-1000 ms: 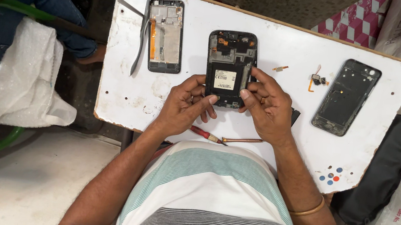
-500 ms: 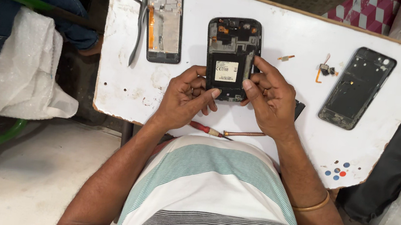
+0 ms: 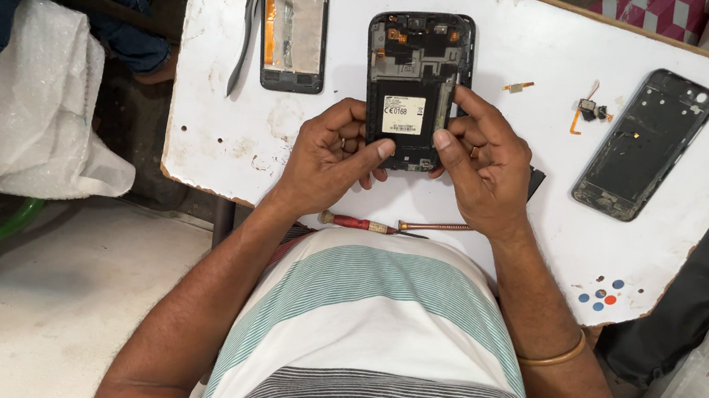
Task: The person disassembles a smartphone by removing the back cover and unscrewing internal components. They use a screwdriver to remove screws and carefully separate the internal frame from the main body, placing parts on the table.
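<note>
An opened black phone point(image 3: 414, 81) with its back off lies face down on the white worktable point(image 3: 533, 41), its circuit parts and a white label showing. My left hand point(image 3: 333, 152) grips its lower left corner, thumb on the bottom edge. My right hand point(image 3: 483, 160) holds the lower right side, with the index finger along the right rim and the thumb near the label.
A second phone frame with an orange flex cable point(image 3: 293, 19) lies at the upper left beside metal tweezers point(image 3: 243, 44). A black back housing point(image 3: 645, 143) lies at the right, small loose parts point(image 3: 591, 110) near it. A red-handled screwdriver point(image 3: 360, 224) rests at the near edge.
The view has shifted slightly, so the table sits higher and more to the left. Both hands stay on the phone's lower end with only small finger movements.
</note>
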